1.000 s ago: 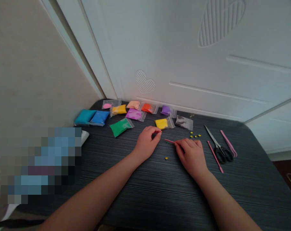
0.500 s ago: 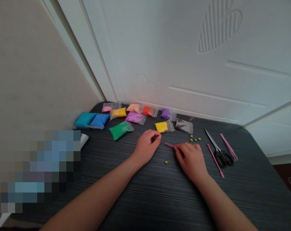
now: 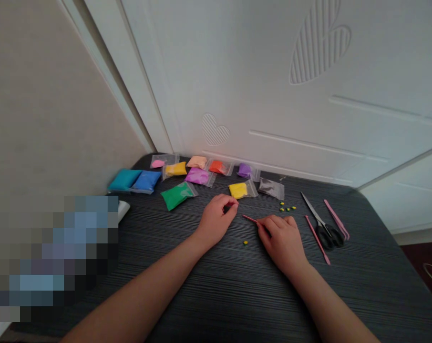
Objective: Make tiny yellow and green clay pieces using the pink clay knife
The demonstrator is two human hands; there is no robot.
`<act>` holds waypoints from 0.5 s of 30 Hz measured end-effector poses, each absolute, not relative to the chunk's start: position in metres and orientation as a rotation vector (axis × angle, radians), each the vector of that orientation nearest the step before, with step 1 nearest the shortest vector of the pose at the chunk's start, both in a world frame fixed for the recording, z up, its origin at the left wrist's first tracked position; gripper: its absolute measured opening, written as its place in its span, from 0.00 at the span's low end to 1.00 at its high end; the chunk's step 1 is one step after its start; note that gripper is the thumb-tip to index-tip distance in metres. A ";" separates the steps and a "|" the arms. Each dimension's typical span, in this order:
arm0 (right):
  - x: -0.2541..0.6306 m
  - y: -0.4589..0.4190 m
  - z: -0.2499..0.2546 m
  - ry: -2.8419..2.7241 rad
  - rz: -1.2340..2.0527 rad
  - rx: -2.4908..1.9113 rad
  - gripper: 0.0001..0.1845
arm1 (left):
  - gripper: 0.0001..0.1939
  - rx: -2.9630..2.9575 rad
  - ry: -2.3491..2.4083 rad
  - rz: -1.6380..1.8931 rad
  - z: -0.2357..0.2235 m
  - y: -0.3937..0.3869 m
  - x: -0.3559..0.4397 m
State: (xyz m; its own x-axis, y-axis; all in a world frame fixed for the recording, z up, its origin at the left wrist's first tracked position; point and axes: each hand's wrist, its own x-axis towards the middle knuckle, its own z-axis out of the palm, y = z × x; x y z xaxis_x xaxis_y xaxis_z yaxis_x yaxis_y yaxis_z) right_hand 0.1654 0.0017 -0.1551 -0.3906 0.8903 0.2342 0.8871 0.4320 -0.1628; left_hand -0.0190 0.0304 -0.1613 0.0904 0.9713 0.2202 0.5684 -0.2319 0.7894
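My right hand is closed around a thin pink modelling tool, whose tip points left toward my other hand. Thumb and index finger of my left hand are pinched together; whatever sits between them, if anything, is too small to make out. On the dark table, a tiny yellow-and-green piece lies between the hands, nearer the right one. Several similar small pieces are grouped beyond my right hand. A bag of yellow clay lies just past my left fingertips.
Right of my right hand lie a second pink tool, black-handled scissors and pink tweezers. Bags of coloured clay line the back, among them green, blue, purple and grey. A white panel stands behind.
The whole view has shifted slightly, with things appearing a little lower and further left. Both hands keep the same pose, and nothing has been picked up or let go.
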 end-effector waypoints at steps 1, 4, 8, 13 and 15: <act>0.164 0.002 -0.155 -2.408 0.005 -1.539 0.10 | 0.08 1.858 1.506 1.017 -0.162 0.030 -0.019; 0.160 0.003 -0.155 -2.410 -0.024 -1.545 0.10 | 0.08 1.857 1.499 1.016 -0.162 0.031 -0.019; 0.163 0.004 -0.156 -2.405 -0.014 -1.521 0.11 | 0.08 1.851 1.502 1.012 -0.163 0.031 -0.020; 0.165 0.001 -0.155 -2.397 -0.008 -1.555 0.11 | 0.09 1.846 1.490 1.015 -0.163 0.031 -0.020; 0.162 0.002 -0.154 -2.397 -0.032 -1.547 0.11 | 0.08 1.849 1.491 1.014 -0.163 0.031 -0.019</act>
State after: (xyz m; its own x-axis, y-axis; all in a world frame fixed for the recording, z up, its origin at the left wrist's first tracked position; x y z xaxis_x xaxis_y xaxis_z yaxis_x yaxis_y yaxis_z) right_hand 0.1624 0.0023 -0.1543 -0.3831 0.8890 0.2508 0.8953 0.4242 -0.1359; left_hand -0.0195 0.0308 -0.1630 0.0991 0.9720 0.2131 0.5557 -0.2317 0.7985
